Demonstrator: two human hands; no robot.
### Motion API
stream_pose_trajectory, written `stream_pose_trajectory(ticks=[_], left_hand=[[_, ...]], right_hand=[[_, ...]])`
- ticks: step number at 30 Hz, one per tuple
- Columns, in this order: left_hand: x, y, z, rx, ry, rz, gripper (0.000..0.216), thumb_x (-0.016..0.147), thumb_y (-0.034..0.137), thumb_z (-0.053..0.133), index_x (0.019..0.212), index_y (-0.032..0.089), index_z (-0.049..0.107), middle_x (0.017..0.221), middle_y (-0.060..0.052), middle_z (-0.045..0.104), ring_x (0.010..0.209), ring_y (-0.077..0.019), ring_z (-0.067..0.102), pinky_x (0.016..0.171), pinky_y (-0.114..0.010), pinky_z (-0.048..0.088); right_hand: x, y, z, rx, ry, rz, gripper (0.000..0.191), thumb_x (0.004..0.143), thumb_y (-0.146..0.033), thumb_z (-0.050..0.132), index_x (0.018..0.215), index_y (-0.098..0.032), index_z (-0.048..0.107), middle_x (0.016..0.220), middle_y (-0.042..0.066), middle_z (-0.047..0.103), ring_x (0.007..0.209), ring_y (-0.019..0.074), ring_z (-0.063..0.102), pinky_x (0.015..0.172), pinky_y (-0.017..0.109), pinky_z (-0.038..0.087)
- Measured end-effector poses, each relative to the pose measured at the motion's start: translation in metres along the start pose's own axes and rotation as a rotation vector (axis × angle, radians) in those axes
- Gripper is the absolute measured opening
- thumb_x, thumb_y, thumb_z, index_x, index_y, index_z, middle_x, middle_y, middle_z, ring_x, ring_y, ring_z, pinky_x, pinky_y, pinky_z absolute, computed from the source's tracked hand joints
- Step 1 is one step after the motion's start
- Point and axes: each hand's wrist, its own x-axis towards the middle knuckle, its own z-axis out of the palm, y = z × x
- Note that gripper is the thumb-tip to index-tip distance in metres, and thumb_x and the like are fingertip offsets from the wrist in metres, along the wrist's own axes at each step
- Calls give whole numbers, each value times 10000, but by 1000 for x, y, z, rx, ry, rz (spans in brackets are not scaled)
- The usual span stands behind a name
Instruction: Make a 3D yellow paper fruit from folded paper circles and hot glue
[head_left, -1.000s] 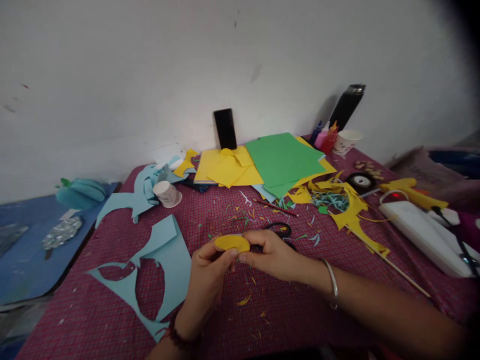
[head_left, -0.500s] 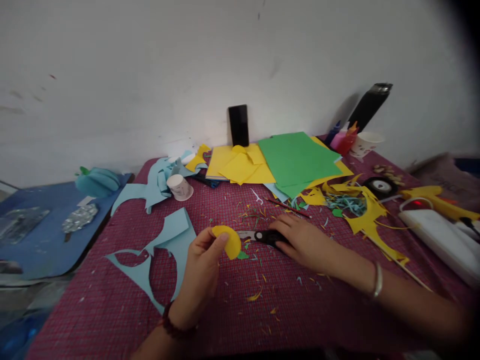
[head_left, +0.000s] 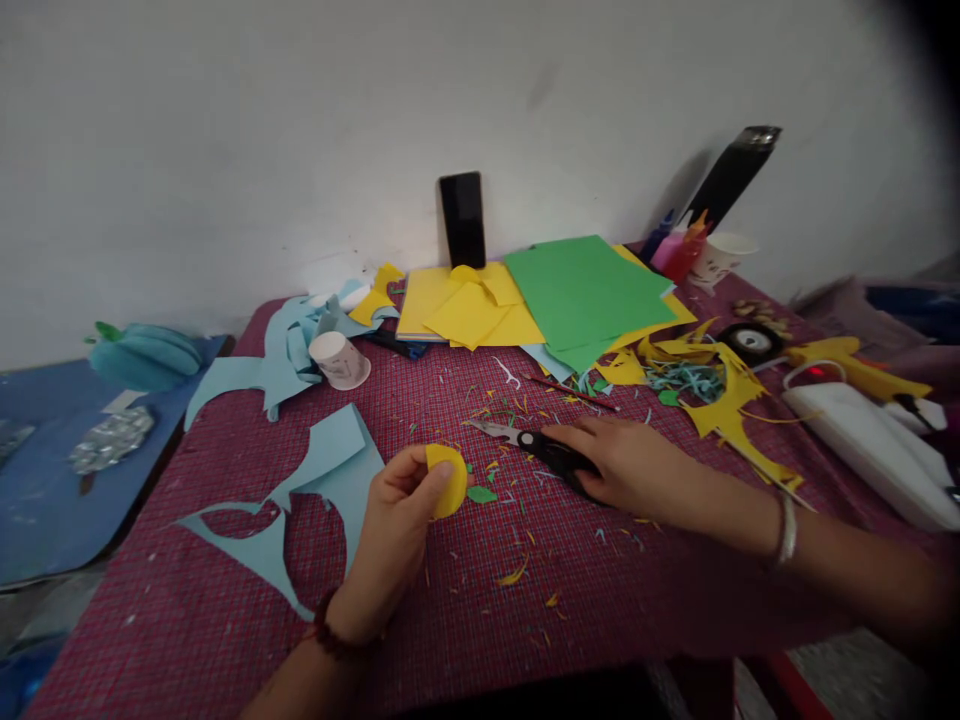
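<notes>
Pinched between the thumb and fingers of my left hand (head_left: 401,510) is a small rounded piece of yellow paper (head_left: 451,482). Black-handled scissors (head_left: 551,450) sit low over the tabletop, their blades pointing left. My right hand (head_left: 622,460) grips their handle, partly hiding it. A gap separates the blade tips from the yellow paper. Just right of that paper lies a small green paper leaf (head_left: 481,494). Thin paper snippets (head_left: 514,574) in several colours are scattered around both hands.
Cut light-blue paper (head_left: 345,440) and a paper cup (head_left: 340,360) are at the left. Behind stand a phone (head_left: 463,220), yellow sheets (head_left: 420,305) and green sheets (head_left: 592,300). At right are yellow scraps (head_left: 724,400), a yellow glue gun (head_left: 855,368) and a white power strip (head_left: 874,450).
My right hand has drawn the scissors away from the yellow paper, up and to the right. My left hand still holds the paper, now turned slightly. The whole view has shifted a little.
</notes>
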Motion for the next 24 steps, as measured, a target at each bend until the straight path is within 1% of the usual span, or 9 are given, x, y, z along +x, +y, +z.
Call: stream_pose_trajectory(ticks=[1, 4, 6, 7, 10, 14, 17, 21, 24], left_hand=[[-1, 1, 1, -9, 3, -5, 152, 724, 307, 748, 796, 192, 678, 727, 8, 693, 630, -113, 625, 611, -221, 490], [-3, 5, 4, -34, 3, -19, 164, 671, 299, 771, 746, 175, 694, 708, -4, 683, 618, -101, 594, 597, -204, 469], [-4, 7, 7, -48, -1, -32, 162, 630, 279, 784, 708, 166, 697, 690, -2, 665, 609, -91, 569, 584, -192, 453], [-5, 8, 8, -54, -5, -41, 160, 616, 270, 787, 693, 163, 697, 678, 1, 653, 598, -88, 558, 574, -189, 446], [-7, 11, 10, -66, -23, -67, 154, 592, 255, 785, 660, 155, 689, 637, 7, 623, 559, -83, 536, 532, -186, 425], [-10, 14, 10, -87, -36, -69, 152, 583, 248, 787, 640, 160, 678, 614, 18, 608, 538, -75, 517, 517, -180, 411], [-12, 15, 10, -107, -43, -70, 153, 591, 250, 790, 633, 165, 670, 610, 23, 611, 537, -71, 514, 525, -179, 412], [-13, 15, 12, -143, -50, -96, 168, 587, 248, 797, 626, 164, 657, 591, 29, 603, 518, -67, 510, 515, -177, 408], [-13, 15, 12, -173, -47, -120, 177, 583, 251, 800, 636, 165, 654, 597, 34, 603, 514, -63, 513, 509, -172, 406]], right_hand=[[0, 0, -1, 138, -12, 43, 453, 777, -152, 579, 1224, -219, 565, 877, 59, 661, 765, 218, 629, 696, 365, 502], [-2, -6, -3, 713, -69, 182, 378, 768, -236, 625, 1136, -215, 547, 807, 16, 638, 684, 164, 599, 605, 289, 480], [-4, -14, -7, 1027, -104, 198, 442, 747, -307, 675, 1152, -217, 524, 886, 30, 629, 736, 163, 600, 614, 275, 477], [-6, -19, -9, 1120, -121, 178, 501, 734, -343, 696, 1185, -222, 515, 956, 46, 625, 793, 172, 604, 653, 282, 483], [-10, -34, -21, 1192, -215, 92, 586, 759, -404, 687, 1288, -246, 490, 1098, 77, 599, 930, 200, 589, 776, 315, 480], [-15, -50, -26, 1193, -341, 36, 646, 761, -364, 696, 1355, -260, 463, 1124, 73, 594, 916, 194, 575, 798, 319, 469], [-16, -56, -18, 1221, -333, 22, 662, 750, -339, 712, 1361, -258, 472, 1127, 73, 593, 878, 181, 567, 779, 317, 468], [-15, -60, -5, 1274, -275, 12, 655, 747, -323, 728, 1356, -280, 493, 1013, 40, 607, 789, 150, 547, 724, 294, 460], [-15, -61, 3, 1318, -253, 12, 670, 733, -338, 743, 1356, -279, 503, 986, 34, 618, 791, 155, 562, 739, 308, 464]])
